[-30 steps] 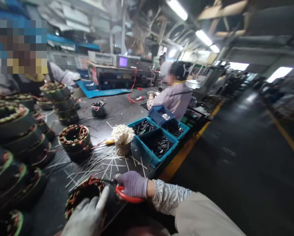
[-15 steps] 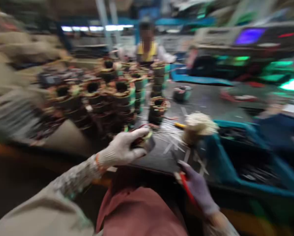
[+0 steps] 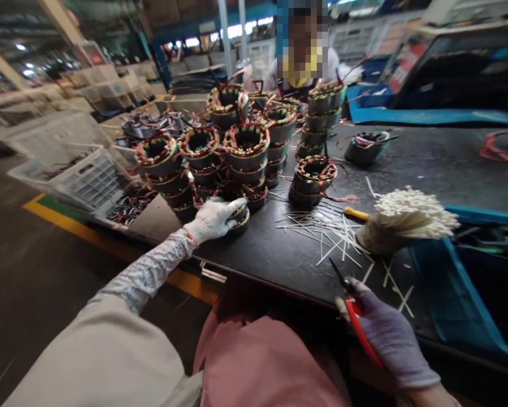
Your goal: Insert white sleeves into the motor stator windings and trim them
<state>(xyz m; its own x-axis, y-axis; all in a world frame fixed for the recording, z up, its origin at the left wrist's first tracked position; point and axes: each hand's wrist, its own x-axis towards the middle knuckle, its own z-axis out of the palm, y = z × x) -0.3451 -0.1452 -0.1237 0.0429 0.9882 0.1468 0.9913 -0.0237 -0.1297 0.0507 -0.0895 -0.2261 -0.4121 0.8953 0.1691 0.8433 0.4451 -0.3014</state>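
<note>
My left hand (image 3: pixel 214 219), in a white knitted glove, grips a motor stator (image 3: pixel 239 221) at the front of the stacked stators (image 3: pixel 248 141). The fingers and thumb wrap over its rim; whether it rests on another stator beneath is hard to tell. These stators are grey rings with copper windings and red leads. Near the table's front edge, my right hand (image 3: pixel 387 328), in a purple-grey glove, is closed round red-handled scissors (image 3: pixel 360 333). Their dark blades point up and left, toward loose white strips (image 3: pixel 334 232). A shorter stator stack (image 3: pixel 307 192) stands beyond the strips.
A bundle of pale sticks (image 3: pixel 407 220) and a yellow handle (image 3: pixel 356 213) lie right of the strips. A blue bin (image 3: pixel 461 294) stands at right. One single stator (image 3: pixel 366 148) sits farther back. White crates (image 3: pixel 95 175) are at left. Across the table is a person (image 3: pixel 300 68).
My left hand has carried the stator left to the front of the stacks. My right hand still holds the scissors. The view has swung left and become sharper.
</note>
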